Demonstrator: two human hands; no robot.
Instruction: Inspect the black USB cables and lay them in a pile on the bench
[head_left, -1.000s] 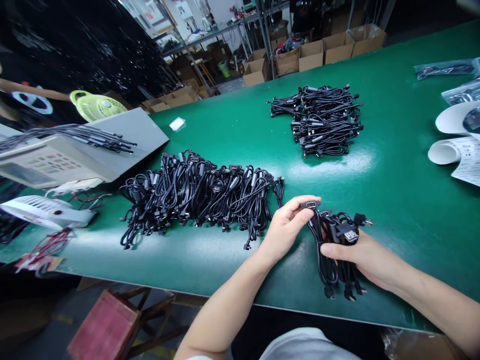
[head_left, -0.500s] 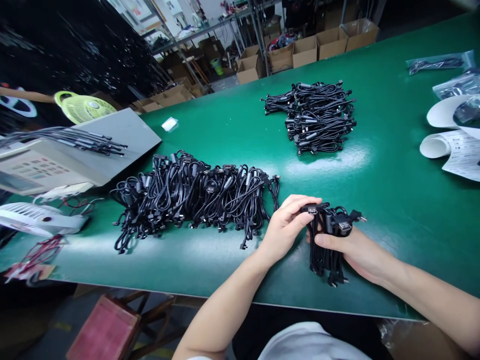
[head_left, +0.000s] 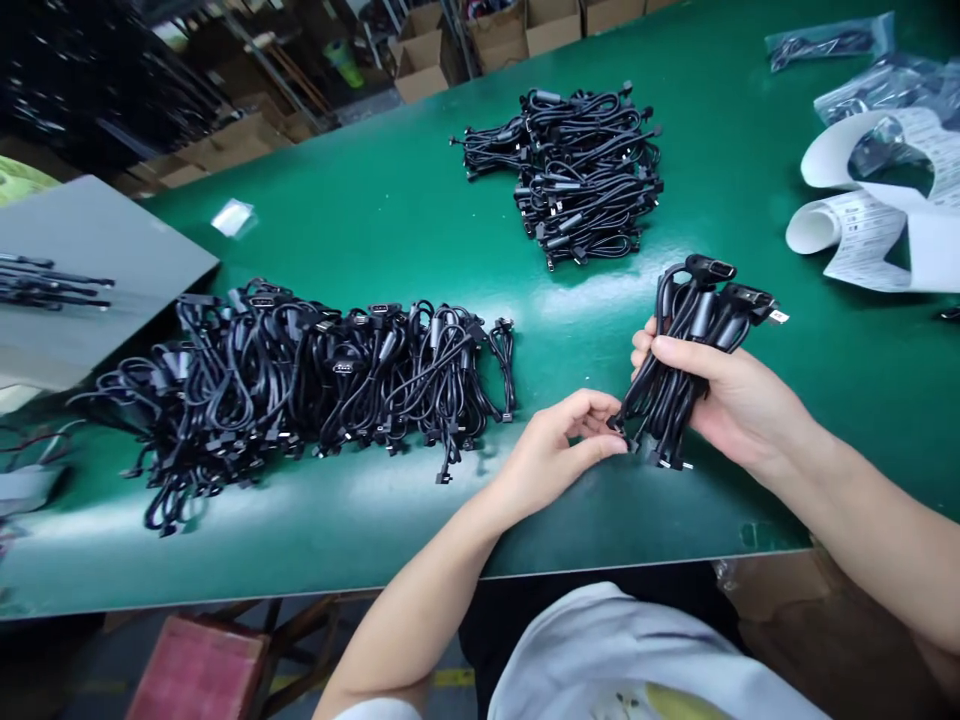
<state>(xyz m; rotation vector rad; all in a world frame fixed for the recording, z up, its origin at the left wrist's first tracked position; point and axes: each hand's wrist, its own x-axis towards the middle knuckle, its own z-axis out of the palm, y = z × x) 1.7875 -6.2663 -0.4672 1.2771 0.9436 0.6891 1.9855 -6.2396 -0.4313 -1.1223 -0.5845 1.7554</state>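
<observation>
The right hand is closed around a bunch of black cables, fingers wrapped across the middle and thumb pressed along it, holding the bunch tilted up over the desk. Two black connectors stick out at its top, and a small metal plug points off to the right. The left hand is curled, with its fingertips at the lower cable ends, though I can't tell whether they are pinching anything or just touching. The work in hand looks like sorting the bunch by its ends, so the next move calls for keeping those ends apart. Open green surface lies just right of the hands and below the bunch, out to the desk's near edge. To the left, close by the left hand, sits a long pile of black cables, so any reach that way has little room. A second pile lies farther up the desk, well apart, with white printed sheets and plastic bags off to the far right
</observation>
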